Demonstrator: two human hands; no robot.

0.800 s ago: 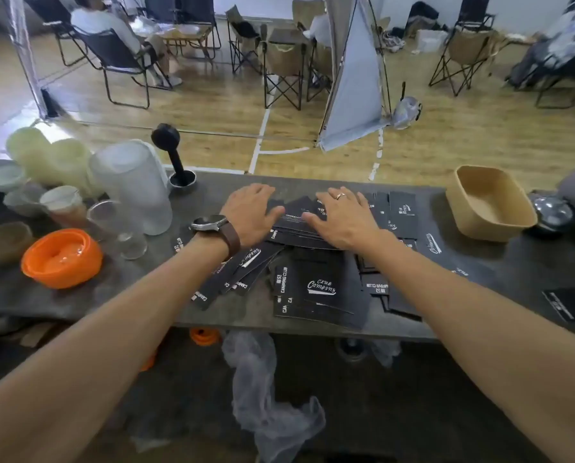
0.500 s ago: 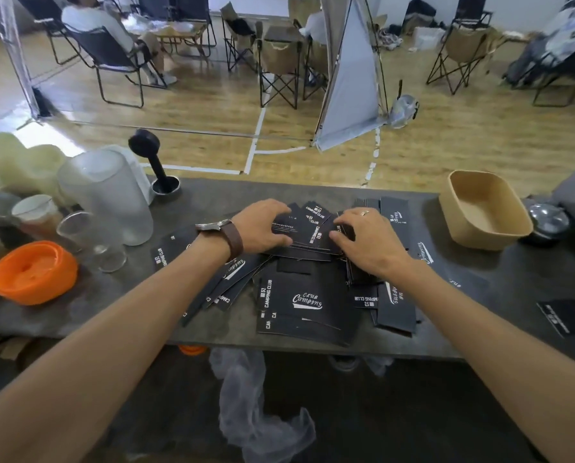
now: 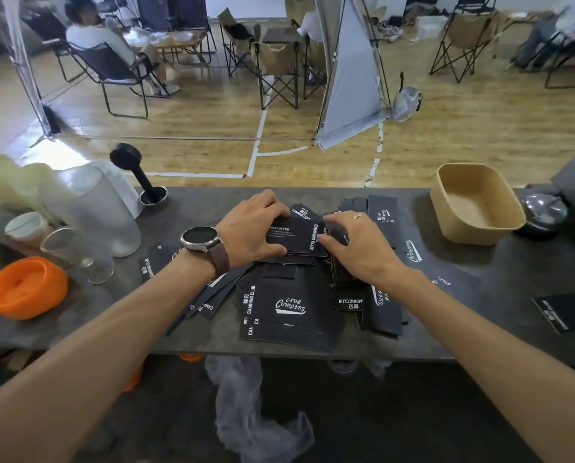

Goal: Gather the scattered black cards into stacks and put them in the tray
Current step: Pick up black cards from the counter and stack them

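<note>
The cards (image 3: 287,304) under the fingers (image 3: 337,243) are black with white printed letters. The tabletop (image 3: 479,269) is dark grey. Right of the fingers, the tray (image 3: 476,203) is light brown. Far left of the fingers, the bowl (image 3: 24,287) is bright orange. The watch (image 3: 201,238) has a black face, silver rim and brown strap.

Floor: warm brown wood planks (image 3: 185,105) marked with white tape lines (image 3: 258,135); bright glare patch at left. Folding camp chairs with black frames and tan fabric (image 3: 276,65) stand across the room, a seated person in a white top (image 3: 95,35) at a low wooden table (image 3: 175,45). A grey fabric panel on black poles (image 3: 349,78) stands mid-room beyond the dark grey tabletop (image 3: 513,279).
</note>
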